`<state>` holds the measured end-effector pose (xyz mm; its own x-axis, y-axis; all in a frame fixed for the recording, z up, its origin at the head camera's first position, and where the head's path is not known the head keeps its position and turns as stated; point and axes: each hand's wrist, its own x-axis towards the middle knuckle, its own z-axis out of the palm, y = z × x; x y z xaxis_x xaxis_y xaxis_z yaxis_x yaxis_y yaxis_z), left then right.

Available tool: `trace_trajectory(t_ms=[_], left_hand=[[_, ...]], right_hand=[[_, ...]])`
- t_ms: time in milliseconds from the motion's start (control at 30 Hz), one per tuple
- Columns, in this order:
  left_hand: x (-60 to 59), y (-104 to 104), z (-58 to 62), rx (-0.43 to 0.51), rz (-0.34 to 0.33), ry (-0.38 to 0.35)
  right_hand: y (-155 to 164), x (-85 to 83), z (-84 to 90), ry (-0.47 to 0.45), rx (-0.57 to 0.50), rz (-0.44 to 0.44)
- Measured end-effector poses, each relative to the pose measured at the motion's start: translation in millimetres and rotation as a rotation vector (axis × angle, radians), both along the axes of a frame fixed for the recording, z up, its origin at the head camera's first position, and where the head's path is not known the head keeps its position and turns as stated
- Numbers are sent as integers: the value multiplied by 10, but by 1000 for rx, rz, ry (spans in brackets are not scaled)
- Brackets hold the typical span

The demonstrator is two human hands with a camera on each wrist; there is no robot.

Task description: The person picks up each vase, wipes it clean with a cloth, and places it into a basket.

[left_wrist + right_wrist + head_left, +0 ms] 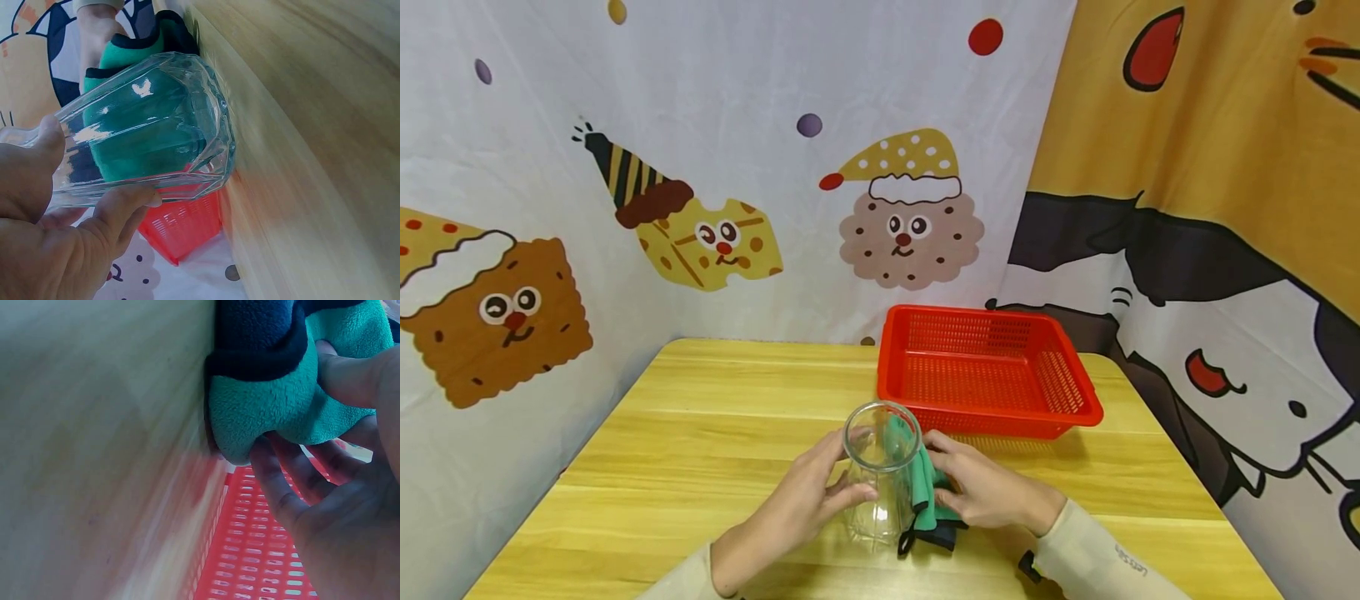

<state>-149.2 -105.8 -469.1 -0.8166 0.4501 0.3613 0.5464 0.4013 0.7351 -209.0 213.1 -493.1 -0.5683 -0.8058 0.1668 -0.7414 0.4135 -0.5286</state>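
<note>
Glass tumbler [880, 471] stands before the red basket [992, 375] in the head view, left hand [56, 219] curled round it, right hand [337, 487] pinching the green cloth [281, 406]; steadying the glass firmly should help wiping.

Place: a makeshift recording corner, not a lived-in room
Walls: hung cartoon-print cloth sheets [737, 167] on both sides
Furniture: one small wooden bench [700, 433]
Props: red plastic basket [985, 371]
</note>
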Motion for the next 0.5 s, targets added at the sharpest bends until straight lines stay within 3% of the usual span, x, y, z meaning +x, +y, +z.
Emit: trace_trajectory(t_ms=[233, 500], left_hand=[[5, -6, -16, 1, 8, -8], [-5, 0, -26, 3, 10, -12]], right_hand=[[-5, -17, -29, 33, 35, 4], [-25, 3, -5, 52, 147, -30]])
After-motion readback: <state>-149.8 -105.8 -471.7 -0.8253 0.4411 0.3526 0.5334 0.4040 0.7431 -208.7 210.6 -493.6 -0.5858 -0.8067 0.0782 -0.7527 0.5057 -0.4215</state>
